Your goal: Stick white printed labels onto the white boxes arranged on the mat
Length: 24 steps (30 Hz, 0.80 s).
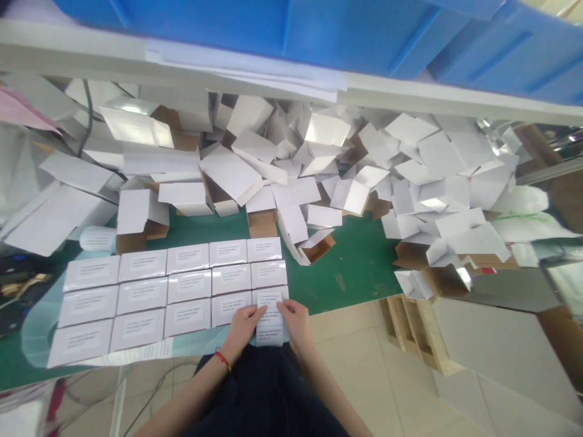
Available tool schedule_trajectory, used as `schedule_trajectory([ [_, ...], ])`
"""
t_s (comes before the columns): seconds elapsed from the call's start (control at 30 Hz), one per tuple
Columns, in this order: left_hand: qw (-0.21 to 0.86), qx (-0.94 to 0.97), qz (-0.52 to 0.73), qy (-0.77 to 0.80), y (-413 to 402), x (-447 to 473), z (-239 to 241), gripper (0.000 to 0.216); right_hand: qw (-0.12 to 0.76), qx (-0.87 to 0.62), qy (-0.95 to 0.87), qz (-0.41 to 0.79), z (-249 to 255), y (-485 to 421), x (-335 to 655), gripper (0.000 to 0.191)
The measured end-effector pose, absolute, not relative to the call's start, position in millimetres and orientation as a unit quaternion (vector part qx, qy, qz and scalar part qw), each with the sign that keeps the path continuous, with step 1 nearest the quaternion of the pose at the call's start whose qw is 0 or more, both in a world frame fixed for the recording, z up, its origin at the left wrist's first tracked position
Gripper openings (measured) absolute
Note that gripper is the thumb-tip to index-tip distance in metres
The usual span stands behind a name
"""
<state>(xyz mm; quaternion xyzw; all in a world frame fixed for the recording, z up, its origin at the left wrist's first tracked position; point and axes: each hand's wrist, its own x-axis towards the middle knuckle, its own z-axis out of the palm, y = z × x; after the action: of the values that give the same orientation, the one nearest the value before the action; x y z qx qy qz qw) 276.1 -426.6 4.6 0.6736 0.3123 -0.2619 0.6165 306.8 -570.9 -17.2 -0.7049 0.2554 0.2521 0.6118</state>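
Both hands pinch one white printed paper label strip: left hand [245, 320] & right hand [294, 318], at the green worktop's [359, 267] near edge. Approx. 14 flat white labelled packets [175, 291] already laid in rows; last corner spot being filled. Big heap of white folded cartons [346, 176] behind, untouched.

White printed label strip [269, 317] held upright at near table edge, pinched on both long sides, overlapping bottom-right box [271, 297] of three-row grid.
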Motion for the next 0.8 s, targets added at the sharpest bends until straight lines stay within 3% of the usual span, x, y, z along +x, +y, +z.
schedule_trajectory([
  [0.2,0.516,0.781,-0.255,0.243,-420.5,268.7,7.6,0.056,0.58,-0.737,0.254,0.238,-23.8,-573.1,306.9,0.035],
  [0.33,0.432,0.869,-0.169,0.173,-416.0,259.8,14.5,0.043,0.556,-0.758,0.249,0.232,-25.2,-575.8,309.1,0.036],
  [0.53,0.401,0.916,-0.012,-0.016,-420.4,258.7,15.6,0.023,0.518,-0.787,0.235,0.238,-20.2,-578.0,310.4,0.037],
  [0.8,0.387,0.913,-0.04,-0.121,-434.3,261.2,-0.4,0.043,0.496,-0.804,0.217,0.246,-18.2,-578.8,311.8,0.033],
])
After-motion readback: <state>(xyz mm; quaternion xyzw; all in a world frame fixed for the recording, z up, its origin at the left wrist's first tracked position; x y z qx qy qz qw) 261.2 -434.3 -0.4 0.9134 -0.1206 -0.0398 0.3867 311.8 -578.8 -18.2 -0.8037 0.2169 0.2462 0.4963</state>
